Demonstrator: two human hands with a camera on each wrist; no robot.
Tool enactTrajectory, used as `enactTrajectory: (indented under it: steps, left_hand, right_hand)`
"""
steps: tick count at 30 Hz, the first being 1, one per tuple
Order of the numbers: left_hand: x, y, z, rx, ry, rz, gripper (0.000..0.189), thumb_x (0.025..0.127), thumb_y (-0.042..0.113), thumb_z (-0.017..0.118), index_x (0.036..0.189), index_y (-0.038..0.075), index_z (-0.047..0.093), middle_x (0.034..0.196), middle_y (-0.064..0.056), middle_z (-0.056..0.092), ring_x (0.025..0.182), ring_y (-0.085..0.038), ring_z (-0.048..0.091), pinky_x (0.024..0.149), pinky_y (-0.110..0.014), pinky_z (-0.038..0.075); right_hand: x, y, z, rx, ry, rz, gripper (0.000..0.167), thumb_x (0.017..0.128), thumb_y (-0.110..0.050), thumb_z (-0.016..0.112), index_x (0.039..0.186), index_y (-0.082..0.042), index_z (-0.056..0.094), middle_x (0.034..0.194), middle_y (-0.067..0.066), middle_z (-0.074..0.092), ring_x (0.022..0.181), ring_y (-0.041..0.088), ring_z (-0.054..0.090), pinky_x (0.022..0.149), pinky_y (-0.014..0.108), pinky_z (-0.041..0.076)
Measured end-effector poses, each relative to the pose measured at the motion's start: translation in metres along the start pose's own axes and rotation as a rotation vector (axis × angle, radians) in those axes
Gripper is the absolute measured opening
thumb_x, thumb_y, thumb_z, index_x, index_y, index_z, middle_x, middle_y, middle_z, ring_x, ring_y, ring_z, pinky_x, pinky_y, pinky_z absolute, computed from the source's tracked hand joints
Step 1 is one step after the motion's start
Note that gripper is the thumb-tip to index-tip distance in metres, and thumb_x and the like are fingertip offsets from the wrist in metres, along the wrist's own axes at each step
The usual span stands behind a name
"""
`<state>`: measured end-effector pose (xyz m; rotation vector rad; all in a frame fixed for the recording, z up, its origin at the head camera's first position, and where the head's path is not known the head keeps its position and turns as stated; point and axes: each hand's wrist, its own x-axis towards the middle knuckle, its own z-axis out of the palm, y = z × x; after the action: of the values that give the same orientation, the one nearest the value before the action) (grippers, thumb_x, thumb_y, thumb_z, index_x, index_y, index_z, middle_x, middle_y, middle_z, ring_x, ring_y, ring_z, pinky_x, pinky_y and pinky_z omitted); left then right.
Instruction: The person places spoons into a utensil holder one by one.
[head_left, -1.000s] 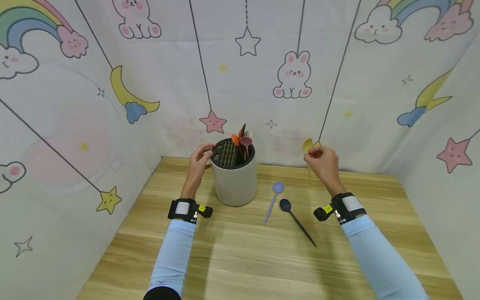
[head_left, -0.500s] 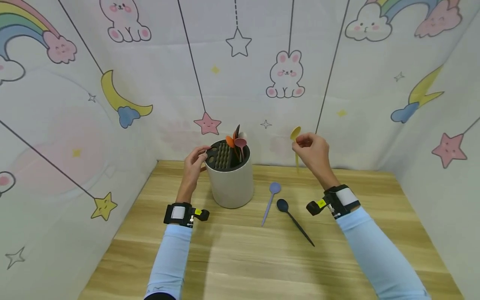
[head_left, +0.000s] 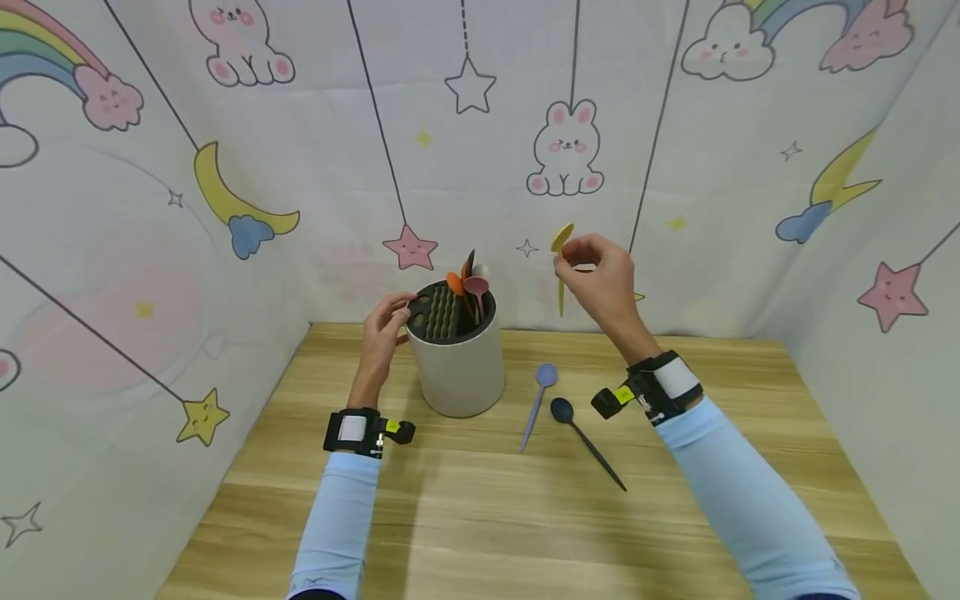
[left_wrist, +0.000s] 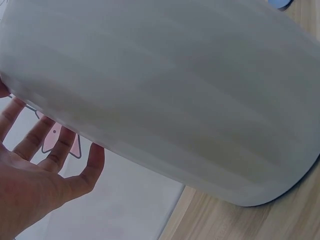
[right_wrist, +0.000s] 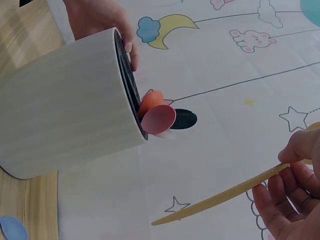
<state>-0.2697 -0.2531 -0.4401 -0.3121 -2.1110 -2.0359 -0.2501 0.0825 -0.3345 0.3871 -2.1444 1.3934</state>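
Observation:
A long yellow spoon (head_left: 561, 240) is pinched by its handle in my right hand (head_left: 602, 277), raised against the back wall. Its bowl points up in the head view. The thin handle end hangs free above the table. My left hand (head_left: 380, 333) holds the rim and side of a white round utensil holder (head_left: 463, 379), fingers bent at its left edge. The holder's dark slotted insert (head_left: 442, 317) bears a pink spoon (right_wrist: 159, 119), an orange utensil (right_wrist: 151, 102) and a black one (right_wrist: 184, 119); their lower ends are hidden.
On the wooden table (head_left: 480, 517) lie a lavender spoon (head_left: 536, 406) and a dark blue spoon (head_left: 588, 444), right of the holder. A printed cloth wall (head_left: 495, 192) closes the back and sides.
My right hand has lifted the yellow spoon and carried it left toward the holder. The left hand stays at the holder's rim. The head view has shifted slightly.

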Motion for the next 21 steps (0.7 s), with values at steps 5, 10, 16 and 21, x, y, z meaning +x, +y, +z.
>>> enactTrajectory:
  steps: [5,10,16,21]
  left_hand:
    - [-0.003,-0.001,-0.002,0.005,0.013,0.0,0.038,0.106,0.012,0.048,0.139,-0.005,0.056,0.141,-0.023,0.055,0.106,-0.015,0.062,0.099,-0.064,0.046]
    - [-0.002,0.0,-0.003,-0.001,0.009,0.007,0.038,0.106,0.012,0.049,0.139,-0.006,0.055,0.14,-0.024,0.055,0.105,-0.014,0.062,0.098,-0.063,0.046]
    - [0.0,0.002,-0.001,-0.009,-0.004,0.016,0.037,0.106,0.012,0.05,0.139,-0.006,0.056,0.141,-0.025,0.055,0.106,-0.015,0.062,0.097,-0.063,0.047]
    - [-0.001,0.003,0.001,-0.009,-0.005,0.009,0.037,0.106,0.011,0.049,0.138,-0.006,0.056,0.14,-0.025,0.055,0.105,-0.016,0.061,0.097,-0.063,0.047]
  right_hand:
    - [0.009,-0.016,0.014,0.089,-0.012,-0.038,0.015,0.092,-0.006,0.072,0.102,0.004,0.068,0.1,0.014,0.07,0.093,0.02,0.067,0.084,0.028,0.057]
    - [0.018,-0.028,0.024,0.185,-0.019,-0.075,0.016,0.093,-0.005,0.073,0.104,0.005,0.068,0.103,0.015,0.07,0.095,0.021,0.067,0.086,0.029,0.056]
    - [0.021,-0.035,0.04,0.26,-0.048,-0.086,0.02,0.093,-0.005,0.074,0.108,0.006,0.068,0.107,0.019,0.07,0.099,0.027,0.066,0.087,0.029,0.056]
    - [0.018,-0.035,0.051,0.285,-0.076,-0.089,0.016,0.093,-0.006,0.075,0.106,0.003,0.069,0.104,0.015,0.07,0.096,0.022,0.066,0.084,0.026,0.055]
